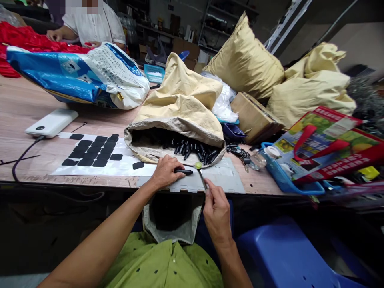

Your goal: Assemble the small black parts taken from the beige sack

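My left hand [166, 171] is closed on a black pen-shaped piece [185, 172] at the table's front edge, in front of the sack's mouth. Between the fingers of my right hand [216, 208] is a thin dark stick [202, 179] with a round yellow-green tip [198, 165]. That tip is just to the right of the black piece, apart from it. Many similar black pieces [189, 149] lie inside a cream sack [183, 102] whose mouth faces me. Below the table edge, a second sack [187, 232] hangs open at my lap, its inside dark.
A white sheet [99, 171] with several black rounded patches [100, 157] lies left. Behind it are a white power bank [52, 122] and a blue-white bag [81, 76]. Keys [243, 156] and a blue basket [280, 180] stand right. Another person [99, 28] sits across the table.
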